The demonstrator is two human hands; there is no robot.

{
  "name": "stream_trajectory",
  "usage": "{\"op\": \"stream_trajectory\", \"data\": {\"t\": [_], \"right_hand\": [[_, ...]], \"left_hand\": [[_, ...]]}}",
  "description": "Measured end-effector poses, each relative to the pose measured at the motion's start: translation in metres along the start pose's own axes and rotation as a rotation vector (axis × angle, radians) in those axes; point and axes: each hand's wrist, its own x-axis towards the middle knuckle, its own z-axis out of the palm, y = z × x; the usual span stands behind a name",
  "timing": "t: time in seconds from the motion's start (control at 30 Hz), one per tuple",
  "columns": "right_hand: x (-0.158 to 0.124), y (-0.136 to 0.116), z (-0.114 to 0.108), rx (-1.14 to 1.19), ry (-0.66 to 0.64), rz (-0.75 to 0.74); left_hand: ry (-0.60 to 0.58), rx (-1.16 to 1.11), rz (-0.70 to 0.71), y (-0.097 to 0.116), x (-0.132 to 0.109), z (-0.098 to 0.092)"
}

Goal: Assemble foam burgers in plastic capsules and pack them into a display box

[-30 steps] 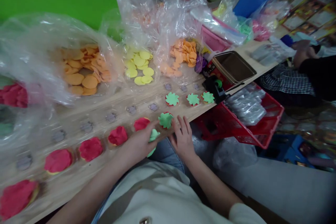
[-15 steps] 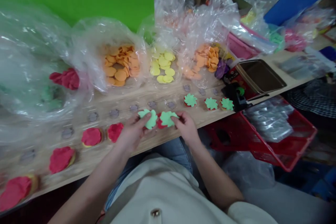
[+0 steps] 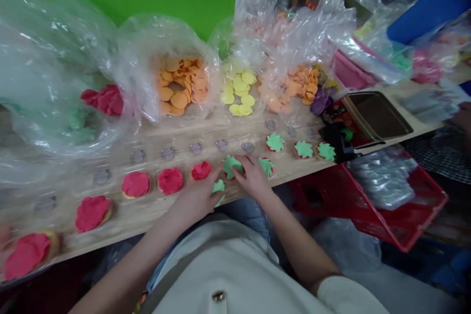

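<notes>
Along the tabletop [image 3: 128, 213], your hands sit close together near the middle of a long row of round cakes. Your right hand [image 3: 252, 176] is the nearer one to the working spot: its fingers lie over a green flower [image 3: 228, 167] on a red-topped cake [image 3: 225, 176], though you cannot tell whether they grip it or only press on it. The flower is roughly round, with no clear long axis, and lies just left of that hand's fingertips. Your left hand [image 3: 198, 196] is curled closed around a second green flower [image 3: 219, 187], holding it near the tabletop's front edge, just left of and nearer to you than the first. A third green flower [image 3: 267, 166] sits just right of your right hand on its own red disc. To your left, red-topped cakes [image 3: 171, 180] run down the row; to your right, green-topped cakes [image 3: 303, 149] continue it. Behind them runs a line of grey round marks [image 3: 221, 145], and plastic bags hold orange discs [image 3: 179, 100] and yellow discs [image 3: 239, 93].
</notes>
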Motion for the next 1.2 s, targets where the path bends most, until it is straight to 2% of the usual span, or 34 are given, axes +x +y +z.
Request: {"op": "stream_trajectory", "data": {"t": [0.13, 0.27, 0.37, 0.47, 0.57, 0.63, 0.7, 0.73, 0.8, 0.87, 0.97, 1.03, 1.1, 1.13, 1.2], "right_hand": [[-0.02, -0.008, -0.016, -0.142, 0.064, -0.001], [-0.037, -0.013, -0.009, -0.316, 0.031, 0.022], [-0.044, -0.011, 0.001, -0.386, -0.01, 0.029], [-0.048, -0.008, 0.0, -0.339, 0.031, 0.003], [-0.046, -0.012, -0.011, -0.097, 0.191, 0.048], [-0.041, -0.021, -0.014, 0.216, 0.212, 0.154], [-0.031, -0.034, -0.009, 0.594, 0.048, 0.282], [-0.026, -0.041, -0.005, 0.766, -0.059, 0.344], [-0.016, -0.053, 0.004, 1.007, -0.199, 0.44], [-0.007, -0.06, 0.01, 1.101, -0.24, 0.478], [0.008, -0.062, 0.01, 1.02, -0.232, 0.438], [0.017, -0.061, 0.009, 0.812, -0.106, 0.349], [0.022, -0.061, 0.012, 0.521, 0.005, 0.155], [0.022, -0.061, 0.016, 0.367, 0.01, 0.026], [0.017, -0.062, 0.025, 0.094, -0.066, -0.228]], "left_hand": [[-0.091, 0.238, -0.065, 0.007, 0.016, 0.004], [-0.116, 0.382, -0.077, 0.008, 0.024, 0.01], [-0.056, 0.362, -0.043, 0.006, 0.022, 0.012], [0.052, 0.133, 0.037, 0.003, 0.013, 0.003], [0.11, -0.309, 0.086, -0.004, -0.002, -0.013], [0.029, -0.669, 0.018, -0.008, -0.01, -0.021], [-0.066, -0.96, -0.077, -0.01, -0.017, -0.022], [-0.059, -1.036, -0.111, -0.011, -0.019, -0.021], [0.062, -1.059, -0.152, -0.011, -0.021, -0.016], [0.163, -1.017, -0.169, -0.013, -0.022, -0.013], [0.178, -0.974, -0.146, -0.025, -0.024, -0.019], [0.308, -0.872, -0.126, -0.039, -0.026, -0.027], [0.508, -0.719, -0.115, -0.053, -0.03, -0.035], [0.577, -0.64, -0.114, -0.059, -0.032, -0.038], [0.604, -0.503, -0.087, -0.068, -0.039, -0.038]]}}
